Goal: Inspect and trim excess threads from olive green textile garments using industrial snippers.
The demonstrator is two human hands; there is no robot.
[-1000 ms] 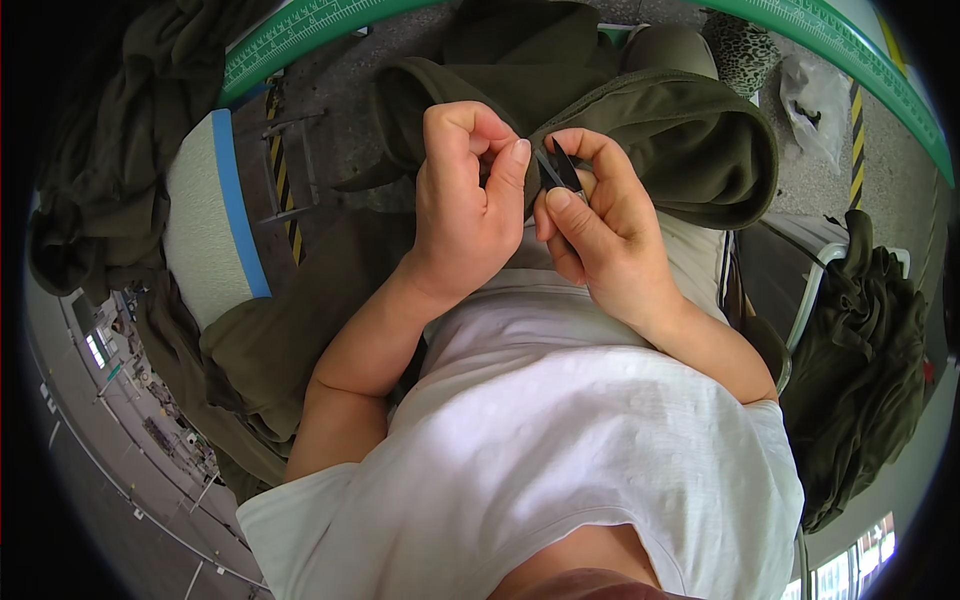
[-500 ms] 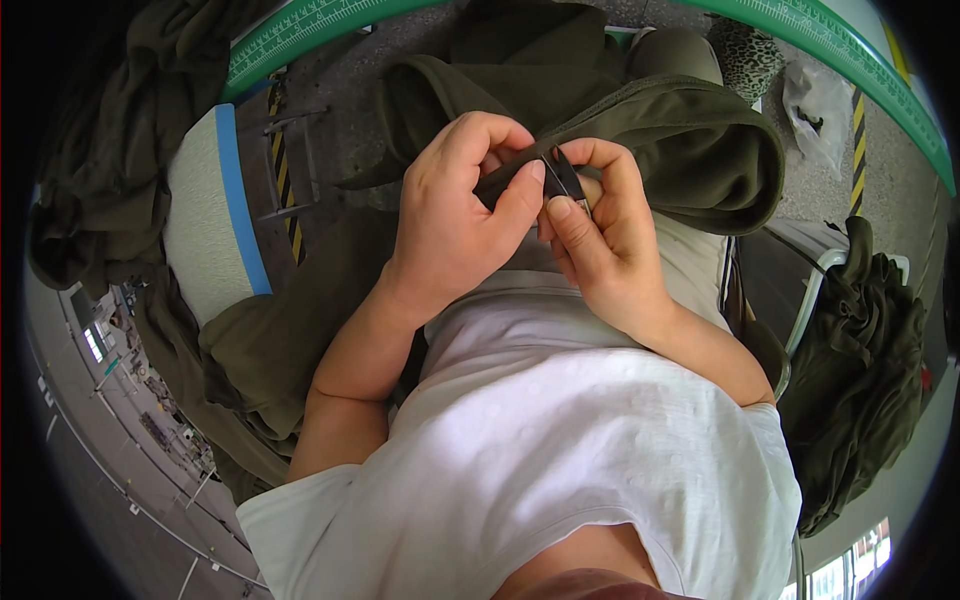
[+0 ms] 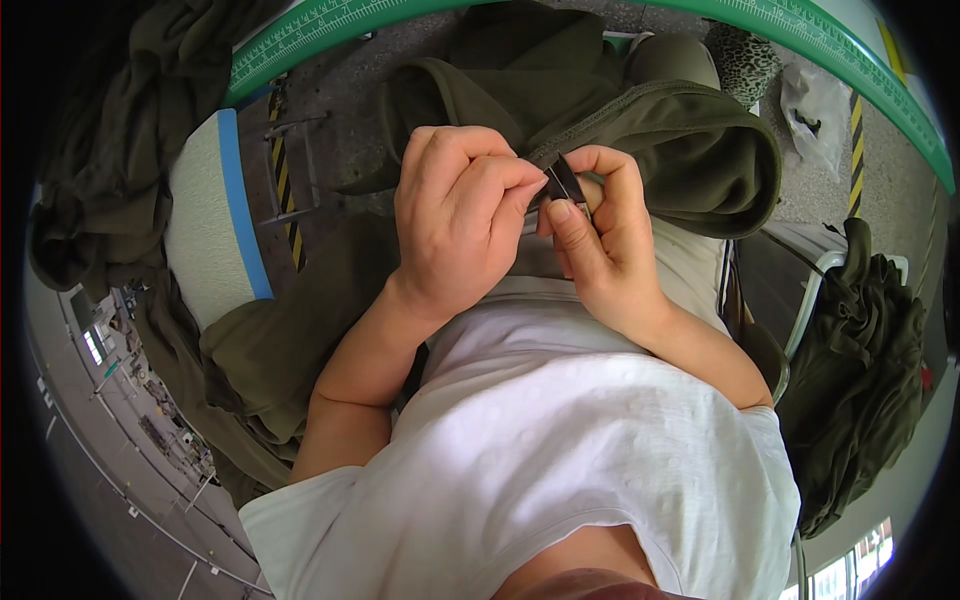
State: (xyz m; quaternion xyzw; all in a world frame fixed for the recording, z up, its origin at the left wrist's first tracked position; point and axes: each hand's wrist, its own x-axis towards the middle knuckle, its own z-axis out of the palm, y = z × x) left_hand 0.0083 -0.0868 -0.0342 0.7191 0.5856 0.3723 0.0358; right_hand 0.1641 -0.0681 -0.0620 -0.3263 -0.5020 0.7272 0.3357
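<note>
My right hand (image 3: 612,245) is closed round a small pair of dark thread snips (image 3: 564,182), whose blades point up and to the left. Close beside the blade tips, my left hand (image 3: 455,220) makes a pinch with thumb and forefinger; whatever it holds is too small to make out. An olive-green fleece garment (image 3: 700,160) is draped just beyond both hands across my lap. Its seamed edge runs up to the snips, and part of the cloth is hidden behind my fingers.
A green ruler-marked edge (image 3: 310,48) curves along the far side. Olive cloth (image 3: 130,130) is heaped at the left near a white, blue-edged surface (image 3: 205,220). More olive cloth (image 3: 860,390) hangs over a metal frame at right. A clear plastic bag (image 3: 812,115) lies on the floor.
My left hand has let the cloth edge go and turned, its fingers now drawn together in a pinch by the snips' tips. My right hand stays nearly in place with the snips.
</note>
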